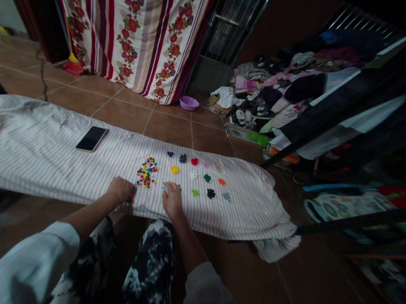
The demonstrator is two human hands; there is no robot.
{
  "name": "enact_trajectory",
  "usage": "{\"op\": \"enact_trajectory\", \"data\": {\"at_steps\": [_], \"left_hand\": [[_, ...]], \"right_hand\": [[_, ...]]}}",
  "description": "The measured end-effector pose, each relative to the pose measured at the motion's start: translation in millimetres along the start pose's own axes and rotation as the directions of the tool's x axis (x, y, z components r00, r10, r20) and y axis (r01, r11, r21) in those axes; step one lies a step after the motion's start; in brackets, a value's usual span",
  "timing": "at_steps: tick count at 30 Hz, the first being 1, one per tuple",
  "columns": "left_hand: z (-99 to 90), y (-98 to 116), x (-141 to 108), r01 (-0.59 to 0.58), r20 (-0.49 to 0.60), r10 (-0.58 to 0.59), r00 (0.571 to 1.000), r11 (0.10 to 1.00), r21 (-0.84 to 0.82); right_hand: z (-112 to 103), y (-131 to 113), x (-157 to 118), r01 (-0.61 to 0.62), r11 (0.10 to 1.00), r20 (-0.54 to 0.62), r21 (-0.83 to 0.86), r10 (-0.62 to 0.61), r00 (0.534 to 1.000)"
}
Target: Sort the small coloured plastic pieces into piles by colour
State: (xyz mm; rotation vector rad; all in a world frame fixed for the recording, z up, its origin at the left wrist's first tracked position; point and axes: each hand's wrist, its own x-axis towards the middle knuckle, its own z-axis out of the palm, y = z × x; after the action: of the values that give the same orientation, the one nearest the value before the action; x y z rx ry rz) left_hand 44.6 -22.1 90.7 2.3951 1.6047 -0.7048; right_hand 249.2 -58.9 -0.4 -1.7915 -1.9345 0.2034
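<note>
My left hand (121, 190) is closed at the left edge of a mixed heap of small coloured pieces (147, 173), with a bit of blue at its fingertips. To the right of the heap, my right hand (172, 199) has curled fingers over a small light-blue spot on the cloth; what they hold is too small to name. Single-colour piles lie in rows farther right, among them yellow pieces (174, 169), red pieces (194, 162), green pieces (207, 178), orange pieces (221, 181) and black pieces (211, 193).
A striped cloth (46, 151) covers the long surface, with a phone (92, 139) lying at its left. Beyond are a floral curtain (140, 29), a purple basin (189, 103) and heaped clothes (271, 88). Dark bars stand at the right.
</note>
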Motion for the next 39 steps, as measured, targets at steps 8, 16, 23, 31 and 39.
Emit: {"op": "enact_trajectory", "data": {"at_steps": [8,16,23,31,39], "left_hand": [[2.1,-0.3,0.3,-0.007,-0.007,0.007,1.0,1.0,0.003],[4.9,-1.3,3.4,-0.017,-0.002,0.017,1.0,1.0,0.005],[4.0,-0.2,3.7,-0.017,-0.003,0.017,1.0,1.0,0.007],[5.8,-0.5,4.5,-0.004,-0.006,0.004,1.0,1.0,0.011],[4.7,0.2,3.7,-0.012,-0.009,0.012,1.0,1.0,0.023]], "right_hand": [[-13.4,28.0,-6.5,-0.049,0.999,-0.192,0.005,0.049,0.98],[-6.3,36.6,2.5,-0.025,1.0,-0.146,0.003,0.025,0.989],[-3.1,41.0,5.1,-0.012,0.999,-0.115,-0.029,0.009,0.993],[-3.1,45.3,-0.8,-0.064,0.997,-0.173,-0.048,0.055,0.983],[0.8,46.0,-2.4,-0.086,0.995,-0.237,-0.043,0.074,0.969]]}}
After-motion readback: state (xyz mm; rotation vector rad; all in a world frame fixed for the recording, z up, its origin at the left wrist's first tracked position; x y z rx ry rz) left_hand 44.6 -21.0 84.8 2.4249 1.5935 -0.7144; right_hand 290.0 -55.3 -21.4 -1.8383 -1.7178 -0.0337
